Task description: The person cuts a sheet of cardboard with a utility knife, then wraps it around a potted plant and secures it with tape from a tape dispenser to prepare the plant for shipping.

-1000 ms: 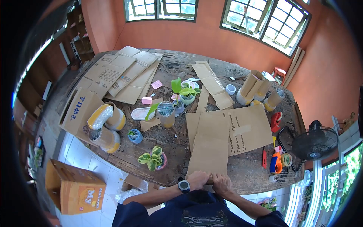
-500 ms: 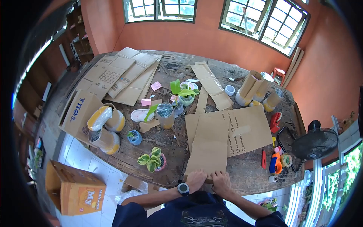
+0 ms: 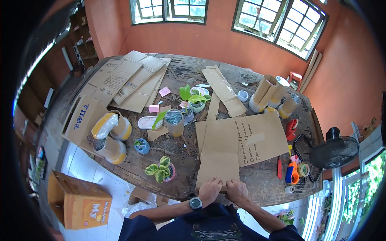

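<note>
A plain brown cardboard piece (image 3: 217,162) lies at the near edge of the table, overlapping a larger cardboard sheet with printed text (image 3: 263,138). My left hand (image 3: 210,190) is closed on the near edge of the plain piece, its fingers curled over the cardboard. Close beside it, my right hand (image 3: 237,190) grips the same edge with bent fingers. The two hands are a small gap apart. My thumbs and the underside of the edge are hidden.
To the right lie a red cutter (image 3: 280,167), an orange-and-blue tape dispenser (image 3: 292,173) and a black fan (image 3: 334,152). Potted plants (image 3: 160,170), wrapped cardboard cylinders (image 3: 110,149) and flattened boxes (image 3: 114,80) stand or lie leftward. An open carton (image 3: 87,207) sits on the floor.
Both hands have moved slightly away from my body along with the near edge of the plain cardboard. More printed text shows on the sheet beneath. The view has shifted a little.
</note>
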{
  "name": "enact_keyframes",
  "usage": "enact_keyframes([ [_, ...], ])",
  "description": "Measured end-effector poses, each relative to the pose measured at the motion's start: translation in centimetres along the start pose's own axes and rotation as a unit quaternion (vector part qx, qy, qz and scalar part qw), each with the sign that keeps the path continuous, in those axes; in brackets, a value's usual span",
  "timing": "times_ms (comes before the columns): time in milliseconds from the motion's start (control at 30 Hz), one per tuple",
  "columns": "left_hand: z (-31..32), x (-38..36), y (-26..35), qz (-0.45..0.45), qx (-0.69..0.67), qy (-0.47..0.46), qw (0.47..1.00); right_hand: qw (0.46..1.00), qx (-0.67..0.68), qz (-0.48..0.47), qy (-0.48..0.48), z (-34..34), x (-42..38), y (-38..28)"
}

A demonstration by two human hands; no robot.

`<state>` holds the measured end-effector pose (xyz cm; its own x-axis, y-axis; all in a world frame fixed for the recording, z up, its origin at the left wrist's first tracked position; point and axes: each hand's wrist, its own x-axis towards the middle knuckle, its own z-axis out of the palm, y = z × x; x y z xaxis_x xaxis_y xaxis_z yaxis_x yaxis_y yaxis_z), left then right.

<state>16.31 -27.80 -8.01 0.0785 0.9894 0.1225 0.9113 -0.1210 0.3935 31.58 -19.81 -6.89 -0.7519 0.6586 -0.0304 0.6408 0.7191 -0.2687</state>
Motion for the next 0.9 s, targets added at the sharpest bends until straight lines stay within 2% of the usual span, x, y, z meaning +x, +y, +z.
enact_keyframes([
  [133,-0.7,0.5,-0.4,0.014,0.053,0.011,0.998,0.998,0.004,0.032,-0.054,-1.8,0.9,-0.8],
  [233,-0.3,1.4,-1.3,0.028,0.061,-0.018,0.998,0.999,0.014,0.001,-0.037,-1.6,1.4,-0.3],
  [433,0.3,2.3,-2.0,0.026,0.063,-0.069,0.995,0.988,-0.084,-0.034,0.124,-1.9,0.3,-2.4],
  [567,-0.3,2.4,-1.5,0.022,0.027,-0.11,0.993,0.997,-0.054,-0.004,0.051,0.3,0.3,-1.0],
  [767,0.0,2.0,-1.0,0.078,0.082,0.026,0.993,0.991,-0.038,0.08,-0.103,-0.3,2.2,-0.2],
  [867,0.9,1.8,-0.7,0.044,0.086,0.058,0.994,0.984,-0.032,0.082,-0.152,-1.1,2.7,-0.4],
  [900,1.3,1.8,-1.1,0.045,0.069,0.025,0.996,0.98,-0.036,0.087,-0.176,-2.0,2.8,-1.1],
])
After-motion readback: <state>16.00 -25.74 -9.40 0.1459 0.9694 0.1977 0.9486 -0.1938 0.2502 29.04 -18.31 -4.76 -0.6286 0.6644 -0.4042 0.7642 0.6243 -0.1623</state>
